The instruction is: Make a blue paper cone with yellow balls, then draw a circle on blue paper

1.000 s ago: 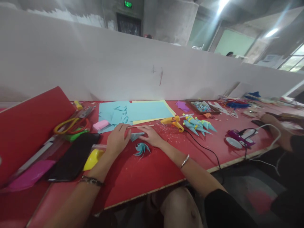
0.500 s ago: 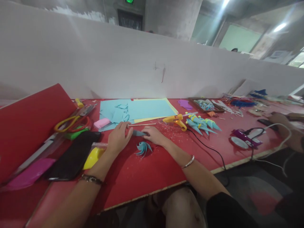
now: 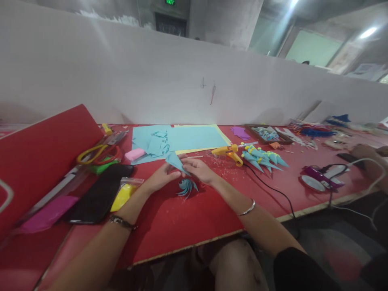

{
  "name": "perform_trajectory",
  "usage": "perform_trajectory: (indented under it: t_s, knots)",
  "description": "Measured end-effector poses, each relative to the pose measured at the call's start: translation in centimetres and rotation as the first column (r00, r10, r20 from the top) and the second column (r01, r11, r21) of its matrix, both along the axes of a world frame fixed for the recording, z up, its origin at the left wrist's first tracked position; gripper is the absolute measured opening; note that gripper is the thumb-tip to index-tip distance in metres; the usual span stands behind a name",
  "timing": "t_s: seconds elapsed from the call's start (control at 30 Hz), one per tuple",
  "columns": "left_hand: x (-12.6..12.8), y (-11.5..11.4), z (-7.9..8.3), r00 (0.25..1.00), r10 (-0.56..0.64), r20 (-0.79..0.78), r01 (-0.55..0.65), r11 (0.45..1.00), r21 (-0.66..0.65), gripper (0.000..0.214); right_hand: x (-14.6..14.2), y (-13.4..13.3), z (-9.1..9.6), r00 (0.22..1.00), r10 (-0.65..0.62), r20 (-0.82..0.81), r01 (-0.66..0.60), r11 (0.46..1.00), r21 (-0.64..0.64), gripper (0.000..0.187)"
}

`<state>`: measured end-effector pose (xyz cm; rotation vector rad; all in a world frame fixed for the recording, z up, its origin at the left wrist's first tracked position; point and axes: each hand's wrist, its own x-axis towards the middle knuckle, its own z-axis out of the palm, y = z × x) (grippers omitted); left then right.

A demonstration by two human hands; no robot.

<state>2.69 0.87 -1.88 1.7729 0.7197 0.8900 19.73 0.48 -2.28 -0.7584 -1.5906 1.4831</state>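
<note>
Between my two hands is a pointed, folded piece of light blue paper [image 3: 175, 161], raised just off the table. My left hand [image 3: 162, 176] grips it from the left, thumb toward me. From the other side my right hand [image 3: 198, 169] pinches its right end with bent fingers. Right below them on the red table lies a swirl of curled blue paper strips [image 3: 187, 187]. Blue paper sheets [image 3: 197, 137] and small cut blue pieces [image 3: 159, 142] are spread behind my hands.
A yellow glue gun [image 3: 227, 151] with a black cord lies to the right, beside blue paper cones [image 3: 263, 156] with yellow trim. Scissors [image 3: 92, 155], a black phone-like slab [image 3: 101, 194] and a yellow packet [image 3: 123, 197] sit left. Another person's hand [image 3: 366, 155] rests far right.
The folded blue paper has been turned and lifted, so its broad face now shows between my hands. The view has shifted slightly left, and the swirl stays on the table.
</note>
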Motion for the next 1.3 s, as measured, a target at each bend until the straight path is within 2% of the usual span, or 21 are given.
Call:
perform_trajectory:
  t_s: [0.13,0.23,0.37,0.5,0.57,0.63,0.7,0.73,0.8,0.87,0.9,0.93,1.0,1.07,1.17,1.23,1.3]
  knots:
    - [0.1,-0.6,0.8,0.997,-0.011,0.079,0.016,0.998,-0.066,0.056,-0.4,0.0,-0.6,0.986,0.064,-0.152,-0.084,0.988,-0.126,0.031]
    - [0.3,-0.7,1.1,0.993,0.024,0.112,-0.015,0.997,-0.078,0.045,-0.4,0.0,-0.6,0.985,0.084,-0.154,-0.104,0.987,-0.126,0.029]
    - [0.5,-0.5,1.2,0.983,0.109,0.15,-0.105,0.994,-0.036,0.031,0.1,0.2,-0.4,0.997,0.06,-0.04,-0.062,0.997,-0.046,0.026]
    - [0.5,-0.2,1.1,0.95,0.271,0.157,-0.272,0.962,-0.016,0.03,1.3,0.6,0.2,0.978,-0.116,0.175,0.092,0.986,0.139,0.029]
    - [0.3,0.1,0.9,0.913,0.384,0.137,-0.388,0.922,0.004,0.029,2.3,0.7,0.9,0.889,-0.281,0.362,0.166,0.933,0.319,0.025]
    - [0.1,0.3,0.7,0.866,0.483,0.131,-0.49,0.872,0.023,0.03,3.4,0.5,1.8,0.7,-0.463,0.544,0.149,0.839,0.523,0.02]
    - [-0.1,0.3,0.7,0.834,0.536,0.132,-0.544,0.838,0.032,0.032,4.6,0.2,2.9,0.517,-0.55,0.656,0.058,0.787,0.614,0.027]
    - [-0.2,0.3,0.7,0.825,0.549,0.133,-0.557,0.83,0.033,0.032,5.2,-0.1,3.4,0.461,-0.558,0.69,0.029,0.786,0.617,0.032]
    - [-0.2,0.2,0.8,0.815,0.563,0.136,-0.571,0.82,0.03,0.035,6.5,-0.6,4.3,0.353,-0.527,0.773,0.019,0.83,0.558,0.039]
    - [-0.2,0.1,0.8,0.822,0.554,0.136,-0.561,0.828,0.018,0.038,8.0,-1.2,5.1,0.189,-0.475,0.859,0.1,0.88,0.464,0.041]
    - [-0.1,0.0,0.8,0.829,0.542,0.136,-0.547,0.837,0.005,0.039,8.8,-1.4,5.5,0.095,-0.447,0.89,0.163,0.889,0.429,0.04]
    - [-0.1,0.0,0.8,0.839,0.528,0.132,-0.532,0.847,-0.008,0.04,9.6,-1.7,5.7,0.033,-0.439,0.898,0.215,0.88,0.423,0.037]
    - [-0.1,0.0,0.7,0.855,0.505,0.118,-0.505,0.862,-0.025,0.038,11.0,-2.0,6.0,-0.052,-0.463,0.885,0.302,0.837,0.456,0.031]
    - [-0.1,0.2,0.6,0.867,0.489,0.1,-0.49,0.872,-0.018,0.034,11.9,-2.1,5.9,-0.129,-0.506,0.853,0.402,0.76,0.511,0.025]
    - [0.0,0.4,0.4,0.876,0.476,0.08,-0.477,0.879,0.003,0.032,12.4,-1.7,5.2,-0.198,-0.558,0.806,0.487,0.657,0.575,0.04]
    - [0.1,0.5,0.2,0.887,0.46,0.034,-0.461,0.887,0.036,0.032,12.8,-1.2,4.5,-0.201,-0.584,0.787,0.492,0.634,0.597,0.051]
    - [0.0,0.6,0.0,0.892,0.446,-0.075,-0.436,0.892,0.122,0.029,13.3,-0.5,3.7,-0.164,-0.597,0.785,0.481,0.646,0.593,0.049]
